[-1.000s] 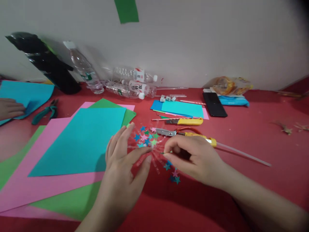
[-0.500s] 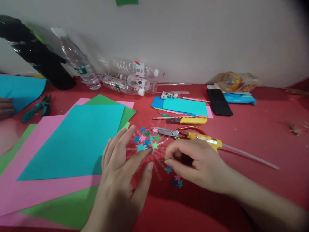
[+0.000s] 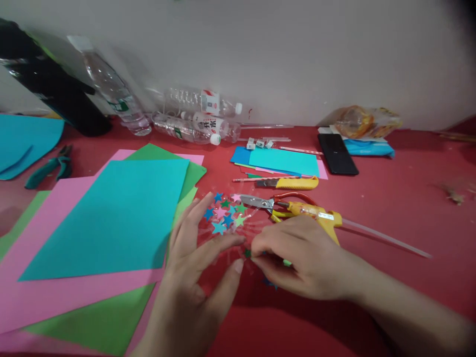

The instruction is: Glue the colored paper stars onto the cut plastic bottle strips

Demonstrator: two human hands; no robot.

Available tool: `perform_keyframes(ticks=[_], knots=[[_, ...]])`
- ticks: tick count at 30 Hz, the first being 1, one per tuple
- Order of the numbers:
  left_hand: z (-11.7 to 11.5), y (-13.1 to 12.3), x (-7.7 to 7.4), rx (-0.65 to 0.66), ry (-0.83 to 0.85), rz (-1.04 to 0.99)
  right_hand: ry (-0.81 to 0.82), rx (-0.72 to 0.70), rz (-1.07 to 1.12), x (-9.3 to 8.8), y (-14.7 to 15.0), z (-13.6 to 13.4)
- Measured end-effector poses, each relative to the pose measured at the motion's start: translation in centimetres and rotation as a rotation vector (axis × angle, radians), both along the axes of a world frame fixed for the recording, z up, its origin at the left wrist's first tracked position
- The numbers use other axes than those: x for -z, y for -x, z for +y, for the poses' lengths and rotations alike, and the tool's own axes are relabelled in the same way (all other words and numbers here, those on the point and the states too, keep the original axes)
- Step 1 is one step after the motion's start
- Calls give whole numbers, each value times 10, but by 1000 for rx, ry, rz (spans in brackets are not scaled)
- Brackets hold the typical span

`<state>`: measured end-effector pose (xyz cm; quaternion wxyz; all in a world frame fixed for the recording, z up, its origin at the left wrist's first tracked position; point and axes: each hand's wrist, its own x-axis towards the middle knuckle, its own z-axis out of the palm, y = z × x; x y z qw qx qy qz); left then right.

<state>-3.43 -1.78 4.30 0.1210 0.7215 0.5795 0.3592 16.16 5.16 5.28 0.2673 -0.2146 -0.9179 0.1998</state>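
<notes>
Small paper stars (image 3: pixel 219 212) in blue, pink and green sit clustered on a clear plastic piece (image 3: pixel 249 229) whose thin strips spread outward on the red table. My left hand (image 3: pixel 201 263) rests at the left side of this piece, fingers apart and holding nothing. To the right, my right hand (image 3: pixel 297 258) is closed in a pinch, with a small dark green star (image 3: pixel 247 253) at its fingertips. A few loose blue stars (image 3: pixel 270 283) lie partly hidden under that hand.
Scissors (image 3: pixel 256 202), a yellow glue gun (image 3: pixel 308 212) and a yellow utility knife (image 3: pixel 297 183) lie beyond my right hand. Large coloured paper sheets (image 3: pixel 107 218) cover the left. Plastic bottles (image 3: pixel 189 130) and a black phone (image 3: pixel 337 154) are near the wall; pliers (image 3: pixel 48 168) lie far left.
My right hand has shifted slightly left and down with the green star. My left hand has moved a little right. Another person's hand at the far left has gone from view.
</notes>
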Motion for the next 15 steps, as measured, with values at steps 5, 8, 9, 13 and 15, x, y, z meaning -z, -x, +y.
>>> perform_keyframes(ticks=[5,8,9,13,15], knots=[[1,-4,0,-24,-53,57,50,-8,12,-2,-1,3],[1,-7,0,-90,-134,145,92,-6,63,-4,0,5],[0,-8,-1,-115,-149,167,112,-4,78,-5,0,5],[0,-9,-3,-160,-171,202,217,9,130,-6,1,7],[0,-8,-4,-168,-163,218,280,-5,138,-5,1,7]])
